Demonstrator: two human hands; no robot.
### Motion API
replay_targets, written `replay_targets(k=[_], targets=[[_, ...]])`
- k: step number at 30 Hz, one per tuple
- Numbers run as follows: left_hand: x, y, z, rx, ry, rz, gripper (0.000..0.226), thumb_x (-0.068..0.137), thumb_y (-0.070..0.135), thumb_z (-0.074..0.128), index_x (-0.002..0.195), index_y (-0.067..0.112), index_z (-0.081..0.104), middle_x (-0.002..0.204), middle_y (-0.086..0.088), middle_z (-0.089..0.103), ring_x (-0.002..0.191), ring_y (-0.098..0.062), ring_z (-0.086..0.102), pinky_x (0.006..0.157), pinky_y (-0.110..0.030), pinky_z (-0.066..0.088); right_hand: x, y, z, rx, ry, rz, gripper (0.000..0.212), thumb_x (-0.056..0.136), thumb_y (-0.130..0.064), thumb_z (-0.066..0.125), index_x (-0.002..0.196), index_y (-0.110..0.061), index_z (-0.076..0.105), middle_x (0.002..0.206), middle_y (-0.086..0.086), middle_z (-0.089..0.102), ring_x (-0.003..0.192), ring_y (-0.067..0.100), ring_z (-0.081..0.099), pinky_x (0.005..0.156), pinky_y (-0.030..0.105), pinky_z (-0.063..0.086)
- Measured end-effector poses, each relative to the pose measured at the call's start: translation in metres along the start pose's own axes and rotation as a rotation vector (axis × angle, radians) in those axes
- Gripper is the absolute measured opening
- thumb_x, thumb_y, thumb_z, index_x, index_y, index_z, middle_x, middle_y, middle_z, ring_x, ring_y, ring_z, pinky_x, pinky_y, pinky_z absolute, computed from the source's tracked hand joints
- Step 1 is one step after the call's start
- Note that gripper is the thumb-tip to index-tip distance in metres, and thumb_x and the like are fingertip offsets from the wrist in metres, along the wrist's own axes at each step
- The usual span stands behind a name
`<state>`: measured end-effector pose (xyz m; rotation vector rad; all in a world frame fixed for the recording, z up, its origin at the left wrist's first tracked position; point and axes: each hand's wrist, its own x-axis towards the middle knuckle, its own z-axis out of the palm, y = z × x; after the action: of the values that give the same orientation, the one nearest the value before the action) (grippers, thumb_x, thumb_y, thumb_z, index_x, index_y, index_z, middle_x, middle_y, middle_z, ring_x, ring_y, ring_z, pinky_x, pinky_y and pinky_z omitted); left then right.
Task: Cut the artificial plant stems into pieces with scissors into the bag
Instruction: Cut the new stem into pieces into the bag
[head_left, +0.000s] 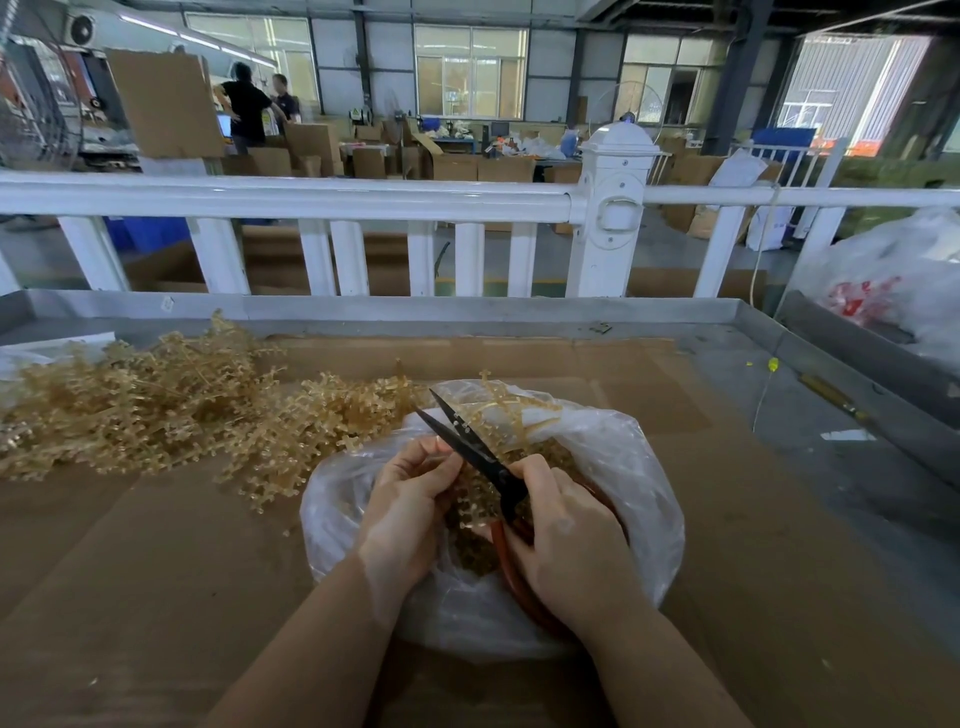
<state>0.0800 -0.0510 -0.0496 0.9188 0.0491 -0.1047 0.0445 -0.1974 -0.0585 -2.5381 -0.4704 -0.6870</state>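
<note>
My right hand (566, 540) is wrapped around the red handles of the scissors (470, 447), whose dark blades stand parted and point up and away toward the far edge of the table. My left hand (410, 506) has its fingers curled in, pinching a beige artificial plant stem (511, 415) right at the blades; the stem arches out beyond the blade tips over the mouth of the bag. Both hands hover above the clear plastic bag (634, 467), which lies open on the near-middle of the tabletop, with a heap of cut pieces (475, 553) showing inside it between my wrists.

Just left of the bag, a loose spray of stems touches its rim, and the main pile of uncut stems (150, 405) spreads from there to the left edge of the tabletop. A sheet of brown cardboard (156, 545) covers most of the grey metal table (810, 431), whose raised lip runs along the far and right edges. A small yellow piece (773, 364) and a long thin tool (831, 397) lie near the right edge.

Beyond the far edge stands a white railing (311, 200). A bulging plastic sack (898, 280) sits off the right far corner. Two people (260, 106) stand among cardboard boxes deep in the workshop.
</note>
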Motion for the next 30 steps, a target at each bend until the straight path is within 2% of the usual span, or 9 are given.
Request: replay_targets(k=[12, 17, 22, 25, 28, 30], targets=[[0.0036, -0.0017, -0.0026, -0.026, 0.005, -0.004, 0.014, 0.086, -0.009, 0.049, 0.081, 0.002, 0.057, 0.076, -0.015, 0.068, 0.068, -0.023, 0.069, 0.059, -0.032, 0.058, 0.0007, 0.0018, 0.0017, 0.02, -0.003, -0.001, 0.038, 0.087, -0.039, 0.062, 0.116, -0.018, 0.053, 0.099, -0.003, 0.065, 0.088, 0.011, 0.063, 0.076, 0.025, 0.054], [0.0039, -0.0015, -0.0029, -0.033, -0.013, -0.002, 0.009, 0.075, -0.005, 0.055, 0.077, 0.003, 0.057, 0.074, -0.014, 0.068, 0.067, -0.023, 0.069, 0.06, -0.031, 0.058, 0.0, 0.0011, 0.001, 0.048, 0.026, 0.002, 0.037, 0.084, -0.039, 0.066, 0.112, -0.017, 0.056, 0.096, -0.002, 0.066, 0.084, 0.012, 0.064, 0.072, 0.028, 0.056], [0.0034, -0.0015, -0.0033, -0.028, -0.018, -0.008, 0.014, 0.085, -0.008, 0.05, 0.08, 0.002, 0.057, 0.077, -0.015, 0.068, 0.069, -0.024, 0.069, 0.061, -0.033, 0.059, -0.0001, 0.0002, 0.0008, 0.049, 0.029, 0.004, 0.04, 0.085, -0.045, 0.061, 0.114, -0.018, 0.055, 0.097, -0.002, 0.065, 0.085, 0.011, 0.063, 0.073, 0.026, 0.054], [0.0029, -0.0019, -0.0029, -0.015, -0.022, -0.01, 0.008, 0.079, -0.004, 0.055, 0.08, 0.003, 0.058, 0.078, -0.016, 0.068, 0.069, -0.024, 0.069, 0.061, -0.032, 0.059, -0.0001, 0.0, 0.0004, 0.052, 0.026, 0.004, 0.041, 0.086, -0.044, 0.062, 0.116, -0.017, 0.055, 0.1, -0.002, 0.065, 0.089, 0.01, 0.062, 0.077, 0.024, 0.054], [0.0038, -0.0035, -0.0041, -0.02, -0.016, 0.016, 0.013, 0.068, 0.002, 0.061, 0.08, 0.008, 0.06, 0.079, -0.013, 0.07, 0.072, -0.023, 0.07, 0.065, -0.033, 0.059, 0.0, 0.0001, 0.0, 0.056, 0.019, 0.002, 0.042, 0.087, -0.043, 0.062, 0.118, -0.015, 0.055, 0.102, 0.0, 0.065, 0.091, 0.011, 0.063, 0.079, 0.025, 0.054], [0.005, -0.0044, -0.0058, -0.043, -0.013, 0.035, 0.011, 0.069, 0.005, 0.062, 0.08, 0.009, 0.061, 0.081, -0.01, 0.07, 0.076, -0.022, 0.069, 0.072, -0.035, 0.057, 0.0001, 0.0002, -0.0003, 0.051, 0.01, 0.0, 0.043, 0.087, -0.043, 0.062, 0.118, -0.015, 0.055, 0.103, 0.0, 0.065, 0.092, 0.012, 0.063, 0.08, 0.026, 0.054]])
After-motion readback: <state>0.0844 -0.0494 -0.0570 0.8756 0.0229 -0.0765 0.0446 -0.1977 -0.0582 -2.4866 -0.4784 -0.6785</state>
